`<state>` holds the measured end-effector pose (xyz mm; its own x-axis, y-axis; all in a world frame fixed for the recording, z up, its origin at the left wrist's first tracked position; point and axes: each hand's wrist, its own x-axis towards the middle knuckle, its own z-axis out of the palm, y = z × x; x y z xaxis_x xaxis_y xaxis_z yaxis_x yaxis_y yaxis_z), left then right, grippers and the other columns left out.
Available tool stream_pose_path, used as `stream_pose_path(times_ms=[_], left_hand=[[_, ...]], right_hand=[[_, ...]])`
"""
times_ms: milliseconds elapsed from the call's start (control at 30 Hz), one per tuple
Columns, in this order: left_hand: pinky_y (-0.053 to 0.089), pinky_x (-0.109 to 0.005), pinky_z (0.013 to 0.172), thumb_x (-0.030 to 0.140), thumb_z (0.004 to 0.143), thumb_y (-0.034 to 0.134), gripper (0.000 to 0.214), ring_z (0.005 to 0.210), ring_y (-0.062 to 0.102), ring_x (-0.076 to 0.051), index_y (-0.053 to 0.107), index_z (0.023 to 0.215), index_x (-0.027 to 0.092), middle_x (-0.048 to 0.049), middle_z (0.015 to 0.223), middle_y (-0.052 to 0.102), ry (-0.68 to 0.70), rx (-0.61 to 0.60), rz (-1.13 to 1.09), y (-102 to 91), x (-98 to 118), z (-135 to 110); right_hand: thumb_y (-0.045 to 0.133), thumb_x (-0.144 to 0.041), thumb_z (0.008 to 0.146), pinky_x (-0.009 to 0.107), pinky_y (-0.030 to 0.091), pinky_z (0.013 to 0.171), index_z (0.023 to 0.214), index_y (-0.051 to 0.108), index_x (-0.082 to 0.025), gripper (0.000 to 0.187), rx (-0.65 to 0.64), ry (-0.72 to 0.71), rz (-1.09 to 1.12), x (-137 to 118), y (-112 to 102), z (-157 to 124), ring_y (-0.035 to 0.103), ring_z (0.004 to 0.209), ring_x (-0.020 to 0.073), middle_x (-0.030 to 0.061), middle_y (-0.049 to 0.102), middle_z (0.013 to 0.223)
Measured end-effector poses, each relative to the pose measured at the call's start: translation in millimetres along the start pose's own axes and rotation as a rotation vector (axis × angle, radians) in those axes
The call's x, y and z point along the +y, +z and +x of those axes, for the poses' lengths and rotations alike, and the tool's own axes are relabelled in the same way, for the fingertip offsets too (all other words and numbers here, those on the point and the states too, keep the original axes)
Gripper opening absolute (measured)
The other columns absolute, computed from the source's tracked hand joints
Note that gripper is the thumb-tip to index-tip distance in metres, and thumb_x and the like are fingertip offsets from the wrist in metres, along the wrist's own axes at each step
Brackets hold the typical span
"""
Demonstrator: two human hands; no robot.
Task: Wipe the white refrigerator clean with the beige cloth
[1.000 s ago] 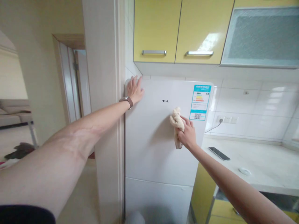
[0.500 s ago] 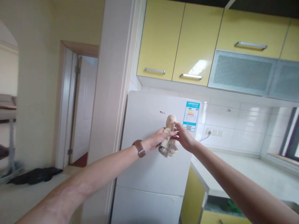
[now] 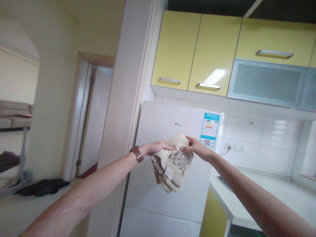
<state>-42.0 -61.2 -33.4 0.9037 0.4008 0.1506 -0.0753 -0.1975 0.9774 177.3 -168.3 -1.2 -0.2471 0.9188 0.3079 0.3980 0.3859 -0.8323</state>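
Between my two hands hangs a cream towel (image 3: 172, 164) with a dark brown pattern and a small white label. It is folded in several layers, their lower edges drooping. My left hand (image 3: 160, 147), with a brown watch (image 3: 137, 154) on the wrist, grips its upper left side, thumb on the front. On the upper right side, my right hand (image 3: 196, 148) pinches the cloth between thumb and fingers. Behind the towel stands a white fridge (image 3: 158, 131); whether the cloth touches its door I cannot tell.
Yellow wall cabinets (image 3: 180, 49) hang above the fridge. To the right runs a white counter (image 3: 259, 187), with a plugged socket (image 3: 228, 146) on the tiles. A doorway with a white door (image 3: 96, 118) is at left, and a black bag-like heap (image 3: 43, 187) lies on the floor.
The towel has gone from a bunched, narrow bundle to a wider, spread shape with its pattern showing. My hands have moved apart and slightly lower. The view has shifted a little.
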Motion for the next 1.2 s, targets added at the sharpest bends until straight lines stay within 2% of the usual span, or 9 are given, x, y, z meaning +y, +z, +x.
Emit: stream_pose_path(times_ms=[167, 400, 500, 633, 733, 833, 967, 1067, 1200], left_hand=[[0.052, -0.026, 0.073, 0.031, 0.077, 0.071, 0.036, 0.086, 0.069, -0.020, 0.071, 0.108, 0.012, -0.0065, 0.100, 0.075, 0.118, 0.103, 0.463, -11.7, 3, -2], [0.048, -0.029, 0.075, 0.014, 0.076, 0.054, 0.021, 0.089, 0.066, -0.022, 0.068, 0.089, 0.020, -0.0034, 0.096, 0.072, 0.342, 0.651, 1.137, -7.3, 12, 7], [0.049, -0.033, 0.080, 0.013, 0.080, 0.052, 0.021, 0.094, 0.064, -0.022, 0.067, 0.091, 0.023, -0.0048, 0.104, 0.069, 0.409, 0.848, 1.333, -14.3, 32, 7], [0.039, -0.047, 0.105, 0.010, 0.083, 0.052, 0.027, 0.113, 0.057, -0.027, 0.070, 0.097, 0.024, -0.0061, 0.107, 0.069, 0.519, 1.053, 1.539, -34.8, 76, 11], [0.029, -0.054, 0.112, 0.012, 0.088, 0.049, 0.032, 0.127, 0.047, -0.030, 0.072, 0.101, 0.028, -0.0055, 0.122, 0.066, 0.631, 1.191, 1.581, -52.9, 110, 24], [0.032, -0.054, 0.110, 0.015, 0.093, 0.044, 0.035, 0.132, 0.043, -0.030, 0.073, 0.105, 0.031, -0.0046, 0.136, 0.060, 0.692, 1.262, 1.589, -67.9, 127, 49], [0.031, -0.053, 0.114, 0.016, 0.094, 0.042, 0.046, 0.137, 0.042, -0.028, 0.060, 0.134, 0.029, -0.0080, 0.144, 0.054, 0.691, 1.251, 1.626, -82.8, 120, 86], [0.021, -0.052, 0.121, 0.017, 0.095, 0.041, 0.055, 0.150, 0.028, -0.027, 0.044, 0.150, 0.024, -0.0098, 0.156, 0.041, 0.749, 1.299, 1.635, -94.0, 108, 101], [0.009, -0.051, 0.126, 0.027, 0.098, 0.042, 0.047, 0.153, 0.023, -0.026, 0.049, 0.144, 0.023, -0.0110, 0.155, 0.043, 0.767, 1.250, 1.698, -103.4, 100, 101]], right_hand=[[0.085, -0.033, 0.061, 0.032, 0.055, 0.072, 0.100, 0.066, -0.017, 0.047, 0.178, 0.024, 0.002, 16, 13, 7, 0.069, 0.080, 0.0217, 0.0034, 0.073, 0.089], [0.080, -0.043, 0.070, 0.033, 0.054, 0.073, 0.101, 0.063, -0.022, 0.042, 0.223, -0.124, -0.208, 26, 17, 35, 0.066, 0.085, 0.0211, 0.0031, 0.071, 0.097], [0.076, -0.049, 0.075, 0.038, 0.053, 0.088, 0.111, 0.062, -0.024, 0.046, 0.285, -0.263, -0.437, 9, -12, 48, 0.064, 0.106, 0.0244, 0.0059, 0.068, 0.114], [0.060, -0.046, 0.084, 0.044, 0.050, 0.095, 0.111, 0.061, -0.022, 0.036, 0.612, -0.424, -0.864, -26, -77, 68, 0.059, 0.116, 0.0289, 0.0114, 0.063, 0.121], [0.054, -0.038, 0.086, 0.049, 0.045, 0.100, 0.118, 0.061, -0.022, 0.037, 0.820, -0.346, -1.149, -47, -126, 83, 0.057, 0.118, 0.0326, 0.0136, 0.060, 0.128], [0.044, -0.036, 0.090, 0.051, 0.041, 0.101, 0.118, 0.061, -0.021, 0.036, 0.857, -0.184, -1.322, -50, -160, 95, 0.054, 0.122, 0.0339, 0.0147, 0.061, 0.130], [0.028, -0.044, 0.097, 0.048, 0.039, 0.094, 0.101, 0.063, -0.019, 0.043, 0.855, -0.064, -1.453, -30, -181, 101, 0.057, 0.109, 0.0316, 0.0153, 0.067, 0.112], [0.028, -0.044, 0.098, 0.045, 0.036, 0.092, 0.099, 0.061, -0.020, 0.041, 0.966, -0.187, -1.477, -13, -183, 104, 0.055, 0.106, 0.0301, 0.0139, 0.067, 0.108], [0.029, -0.041, 0.098, 0.043, 0.033, 0.090, 0.092, 0.062, -0.020, 0.040, 1.117, -0.308, -1.417, -1, -181, 113, 0.055, 0.100, 0.0290, 0.0123, 0.068, 0.100]])
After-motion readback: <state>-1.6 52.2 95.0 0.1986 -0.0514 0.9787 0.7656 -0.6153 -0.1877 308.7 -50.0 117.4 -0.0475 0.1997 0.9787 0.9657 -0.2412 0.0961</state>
